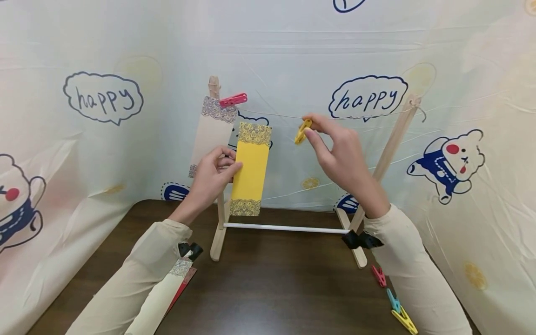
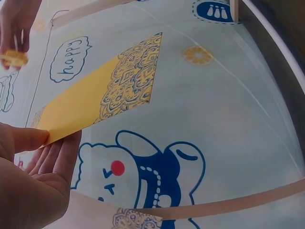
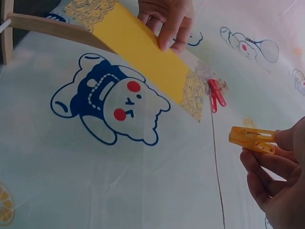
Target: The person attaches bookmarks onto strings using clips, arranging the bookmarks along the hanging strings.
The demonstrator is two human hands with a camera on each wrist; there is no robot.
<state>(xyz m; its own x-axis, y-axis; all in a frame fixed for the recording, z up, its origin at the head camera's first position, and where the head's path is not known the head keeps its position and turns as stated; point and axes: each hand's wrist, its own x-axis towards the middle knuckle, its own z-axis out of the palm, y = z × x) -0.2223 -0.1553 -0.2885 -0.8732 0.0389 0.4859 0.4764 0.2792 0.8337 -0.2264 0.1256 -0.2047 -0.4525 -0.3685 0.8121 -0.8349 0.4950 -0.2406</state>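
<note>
Between thumb and fingers my left hand (image 1: 213, 174) pinches the left edge of a yellow card (image 1: 250, 172) with lace-patterned ends. The card hangs upright in front of the string (image 1: 276, 115), its top edge a little below the string's height in the head view. My right hand (image 1: 341, 149) pinches a yellow clothespin (image 1: 303, 131) near the string, to the right of the card. At the string's left end a cream card (image 1: 211, 132) with lace bands hangs from a pink clothespin (image 1: 233, 99). In the right wrist view the yellow clothespin (image 3: 250, 138) points its jaws toward the card.
A wooden stand with a left post (image 1: 214, 86), a right post (image 1: 395, 135) and a white crossbar (image 1: 289, 228) bears the string. Under my left forearm lie more cards (image 1: 167, 288). Beside my right forearm lie a pink (image 1: 378, 276), a blue (image 1: 393, 300) and a yellow clothespin (image 1: 404, 320).
</note>
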